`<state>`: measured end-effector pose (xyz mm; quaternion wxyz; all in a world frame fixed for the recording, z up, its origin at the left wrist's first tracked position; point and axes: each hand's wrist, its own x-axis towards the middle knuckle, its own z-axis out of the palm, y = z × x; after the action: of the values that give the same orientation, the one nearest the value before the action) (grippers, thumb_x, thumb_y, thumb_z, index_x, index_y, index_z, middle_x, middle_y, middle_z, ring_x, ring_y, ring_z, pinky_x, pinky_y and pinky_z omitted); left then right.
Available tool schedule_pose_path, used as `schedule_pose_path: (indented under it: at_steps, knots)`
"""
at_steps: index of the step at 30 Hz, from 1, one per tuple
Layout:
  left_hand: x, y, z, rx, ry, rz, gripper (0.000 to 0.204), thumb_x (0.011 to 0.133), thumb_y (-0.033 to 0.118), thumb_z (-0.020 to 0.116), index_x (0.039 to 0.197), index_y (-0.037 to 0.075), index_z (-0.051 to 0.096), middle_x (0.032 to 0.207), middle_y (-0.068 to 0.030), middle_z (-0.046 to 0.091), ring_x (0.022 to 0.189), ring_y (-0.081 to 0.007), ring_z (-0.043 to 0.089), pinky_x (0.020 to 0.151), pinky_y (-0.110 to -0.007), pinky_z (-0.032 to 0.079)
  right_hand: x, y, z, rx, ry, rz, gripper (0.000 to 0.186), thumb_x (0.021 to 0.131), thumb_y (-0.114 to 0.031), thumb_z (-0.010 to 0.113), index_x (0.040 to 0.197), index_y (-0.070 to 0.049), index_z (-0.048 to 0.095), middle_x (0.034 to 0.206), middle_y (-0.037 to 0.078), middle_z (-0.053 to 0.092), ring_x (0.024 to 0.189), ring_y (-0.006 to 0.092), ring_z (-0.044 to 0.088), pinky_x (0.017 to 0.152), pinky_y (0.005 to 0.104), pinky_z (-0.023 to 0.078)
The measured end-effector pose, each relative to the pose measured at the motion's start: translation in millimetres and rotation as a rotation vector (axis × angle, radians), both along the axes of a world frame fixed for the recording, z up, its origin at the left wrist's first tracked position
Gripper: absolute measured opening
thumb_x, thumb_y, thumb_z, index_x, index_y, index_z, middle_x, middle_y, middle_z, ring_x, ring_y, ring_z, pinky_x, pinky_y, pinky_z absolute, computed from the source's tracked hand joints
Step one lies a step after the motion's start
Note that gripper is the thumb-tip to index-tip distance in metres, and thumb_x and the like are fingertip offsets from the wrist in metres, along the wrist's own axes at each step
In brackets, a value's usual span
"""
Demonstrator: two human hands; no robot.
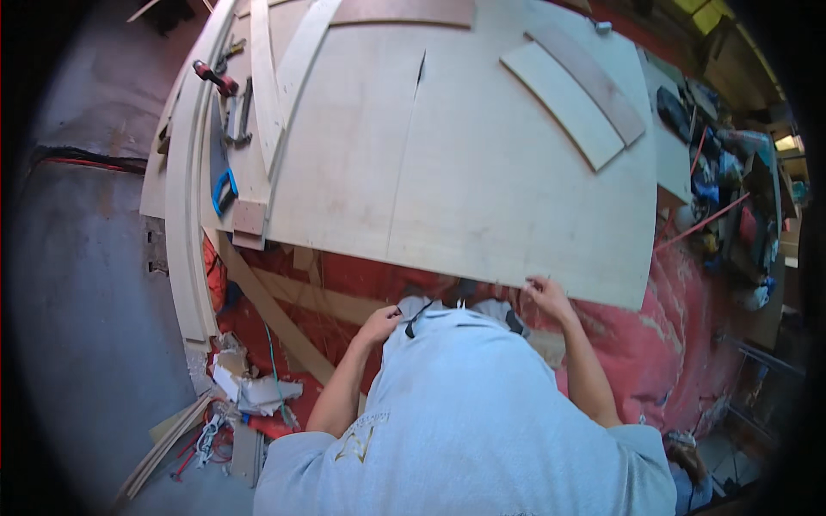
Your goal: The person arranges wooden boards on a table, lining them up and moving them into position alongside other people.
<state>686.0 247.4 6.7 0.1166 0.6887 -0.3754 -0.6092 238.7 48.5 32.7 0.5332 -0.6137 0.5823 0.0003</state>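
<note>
A large pale plywood sheet [344, 163] lies in front of me, with a thin dark seam running down it and a gap at the seam's far end. At its near edge is my right hand [548, 297], its bent fingers and thumb closed on the rim. My left hand [379, 325] is lower and apart from the sheet, beside my waist. Its fingers are curled in, and whatever they may hold is hidden. Two curved wooden pieces [564, 103] [594, 82] lie side by side on the far right of the sheet.
Long curved wood strips [185, 198] run along the left, beside a blue-handled handsaw [224, 191], clamps [239, 120] and a red-and-black tool [215, 77]. Red sheeting [680, 335] and a slanted plank [280, 310] lie below. Scraps [249, 387] litter the lower left; clutter [731, 189] fills the right.
</note>
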Motion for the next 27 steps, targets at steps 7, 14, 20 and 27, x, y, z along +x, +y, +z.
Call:
schedule_pose_path:
  at_steps: [7, 14, 20, 27]
  knots:
    - [-32.8, -52.2, 27.7, 0.200, -0.320, -0.139, 0.045, 0.097, 0.045, 0.060, 0.121, 0.007, 0.068, 0.108, -0.0223, 0.076, 0.103, -0.0356, 0.074, 0.088, -0.045, 0.058, 8.1, -27.4, -45.0, 0.073, -0.184, -0.260, 0.042, 0.101, -0.028, 0.069, 0.129, 0.004, 0.067, 0.100, 0.013, 0.076, 0.082, 0.0184, 0.073, 0.075, 0.0335, 0.059]
    - [-35.6, -37.0, 29.6, -0.077, -0.151, 0.246, 0.040, 0.094, 0.029, 0.073, 0.120, -0.002, 0.070, 0.106, -0.0121, 0.076, 0.097, -0.0183, 0.068, 0.088, -0.035, 0.055, 32.5, -54.9, -69.6, -0.206, -0.003, -0.051, 0.029, 0.101, -0.022, 0.068, 0.115, 0.003, 0.072, 0.082, 0.007, 0.073, 0.075, 0.0159, 0.070, 0.068, 0.0316, 0.057]
    - [-20.4, 1.2, 68.7, -0.055, -0.197, 0.517, 0.036, 0.091, 0.019, 0.073, 0.122, 0.001, 0.072, 0.109, -0.0089, 0.078, 0.094, -0.0166, 0.071, 0.085, -0.033, 0.056, 23.5, -74.0, -59.8, 0.362, -0.386, -0.470, 0.018, 0.100, -0.022, 0.071, 0.099, -0.004, 0.073, 0.077, 0.008, 0.074, 0.060, 0.0194, 0.072, 0.054, 0.0315, 0.058]
    - [-7.9, -23.9, 136.9, -0.109, -0.139, 0.431, 0.022, 0.094, 0.005, 0.066, 0.113, 0.001, 0.078, 0.085, -0.0021, 0.074, 0.080, -0.0120, 0.070, 0.078, -0.028, 0.056, 23.3, -81.2, -59.9, 0.412, -0.387, -0.461, 0.023, 0.099, -0.024, 0.072, 0.100, -0.001, 0.071, 0.076, 0.011, 0.073, 0.060, 0.0211, 0.072, 0.052, 0.0324, 0.058]
